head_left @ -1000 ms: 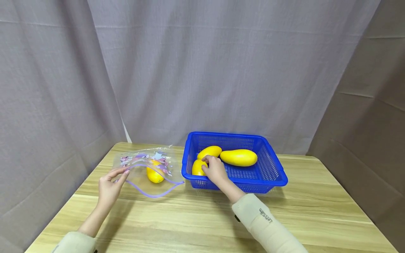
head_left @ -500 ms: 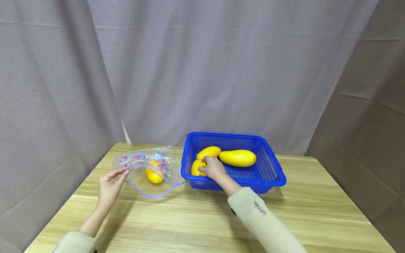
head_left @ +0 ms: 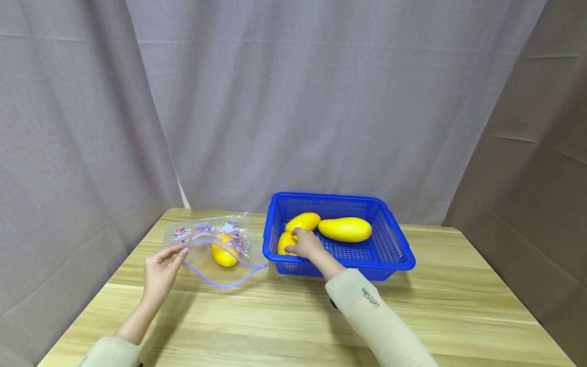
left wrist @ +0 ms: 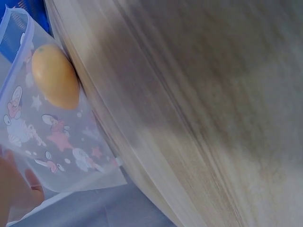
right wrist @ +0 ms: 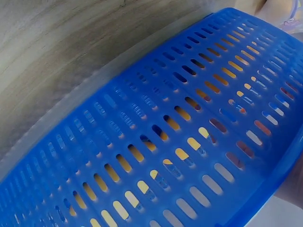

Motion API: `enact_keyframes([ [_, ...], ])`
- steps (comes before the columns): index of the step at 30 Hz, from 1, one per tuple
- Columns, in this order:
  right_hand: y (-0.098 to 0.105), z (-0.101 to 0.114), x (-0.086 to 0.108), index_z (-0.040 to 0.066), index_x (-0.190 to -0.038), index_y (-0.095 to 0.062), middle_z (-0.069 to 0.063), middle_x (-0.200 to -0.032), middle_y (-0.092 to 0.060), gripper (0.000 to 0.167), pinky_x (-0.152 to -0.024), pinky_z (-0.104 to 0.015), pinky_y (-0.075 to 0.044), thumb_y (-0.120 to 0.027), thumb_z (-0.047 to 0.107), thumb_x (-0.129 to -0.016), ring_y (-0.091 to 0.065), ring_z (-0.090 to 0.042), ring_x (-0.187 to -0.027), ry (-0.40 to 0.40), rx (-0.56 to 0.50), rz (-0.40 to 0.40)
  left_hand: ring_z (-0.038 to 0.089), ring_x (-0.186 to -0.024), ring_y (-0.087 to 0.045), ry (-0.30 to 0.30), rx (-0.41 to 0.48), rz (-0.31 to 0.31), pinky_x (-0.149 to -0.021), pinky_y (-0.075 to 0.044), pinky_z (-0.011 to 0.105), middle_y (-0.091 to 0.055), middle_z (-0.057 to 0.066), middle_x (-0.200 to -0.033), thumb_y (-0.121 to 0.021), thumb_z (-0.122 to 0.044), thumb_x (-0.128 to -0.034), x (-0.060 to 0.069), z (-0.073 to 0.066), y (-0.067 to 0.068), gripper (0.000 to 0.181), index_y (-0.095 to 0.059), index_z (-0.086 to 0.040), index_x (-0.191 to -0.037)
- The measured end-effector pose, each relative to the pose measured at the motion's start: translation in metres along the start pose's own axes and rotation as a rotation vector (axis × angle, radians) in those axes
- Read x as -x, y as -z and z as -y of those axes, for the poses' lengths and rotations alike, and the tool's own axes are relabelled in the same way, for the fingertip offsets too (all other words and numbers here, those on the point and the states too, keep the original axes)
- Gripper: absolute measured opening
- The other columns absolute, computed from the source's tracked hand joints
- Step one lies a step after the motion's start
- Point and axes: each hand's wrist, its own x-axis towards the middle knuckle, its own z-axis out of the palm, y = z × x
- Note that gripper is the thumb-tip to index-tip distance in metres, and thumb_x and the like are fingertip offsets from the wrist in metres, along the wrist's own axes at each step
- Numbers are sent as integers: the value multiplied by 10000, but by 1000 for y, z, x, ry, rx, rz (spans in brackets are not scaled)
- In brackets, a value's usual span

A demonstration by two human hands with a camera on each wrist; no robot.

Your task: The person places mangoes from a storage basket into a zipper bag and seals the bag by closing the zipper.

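Observation:
With thumb and fingertips, my left hand (head_left: 160, 267) pinches the rim of a clear zip bag (head_left: 194, 229) with a purple seal and cartoon print. The bag lies on its side, its mouth parted toward me, and a yellow mango (head_left: 223, 254) rests inside. In the left wrist view, the hand (left wrist: 19, 189) shows at the bag's edge beside the mango (left wrist: 56, 78). My right hand (head_left: 308, 245) reaches into the blue basket (head_left: 399, 265), thumb and fingers curled about the front-left mango (head_left: 284, 244). The right wrist view mostly shows the slotted basket wall (right wrist: 142, 118).
Another mango (head_left: 303, 221) and a longer, larger yellow fruit (head_left: 346, 229) lie in the basket. Beneath is a wooden table (head_left: 257, 326). Grey curtains (head_left: 321, 102) hang behind and at the sides. The basket stands just right of the bag.
My right hand has shifted slightly left and toward me, its fingers moving over the front-left mango. The left hand and the bag have stayed almost still.

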Motion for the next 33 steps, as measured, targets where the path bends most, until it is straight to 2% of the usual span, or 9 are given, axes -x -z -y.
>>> enact_keyframes([
  [5, 1, 2, -2, -18, -1235, -546, -186, -1221, -613, 514, -991, -449, -458, -707, 255, -830, -549, -351, -1145, -25, -9, 27, -181, -794, -545, 3, 14, -5, -782, -425, 13, -586, -325, -785, -687, 57, -797, -5, 21, -4, 101, -699, 83, -893],
  [7, 1, 3, -4, -19, -1251, -534, -188, -1235, -606, 529, -997, -452, -454, -703, 260, -834, -545, -354, -1155, -33, -11, 39, -176, -792, -548, -6, 13, -1, -781, -426, 12, -585, -341, -786, -693, 42, -799, -7, 25, -5, 102, -698, 84, -891],
  [13, -2, 5, -8, -9, -1275, -520, -204, -1272, -577, 558, -1019, -463, -434, -706, 272, -830, -522, -363, -1186, -53, -10, 76, -171, -779, -546, -31, 21, 0, -764, -424, 14, -580, -364, -776, -701, 37, -793, -7, 26, -6, 109, -693, 97, -884],
  [24, -11, 4, -19, -29, -1324, -470, -227, -1323, -533, 637, -1068, -456, -393, -723, 261, -817, -493, -360, -1225, -66, -25, 123, -165, -776, -549, -6, 18, 13, -773, -438, 38, -587, -372, -763, -694, 39, -796, -7, 26, -5, 101, -693, 93, -881],
  [28, -12, 5, -20, -15, -1348, -453, -229, -1341, -515, 671, -1080, -461, -382, -728, 275, -809, -478, -362, -1243, -86, -17, 134, -151, -780, -559, -1, 19, 12, -776, -441, 48, -630, -310, -781, -697, 37, -791, -7, 27, -4, 90, -695, 83, -869],
  [33, -13, 7, -20, 12, -1402, -389, -266, -1396, -434, 720, -1101, -493, -353, -716, 287, -823, -425, -392, -1286, -142, -7, 173, -156, -781, -555, 8, -7, 20, -769, -443, 47, -736, -35, -836, -707, 30, -789, -7, 26, -6, 91, -702, 67, -872],
])
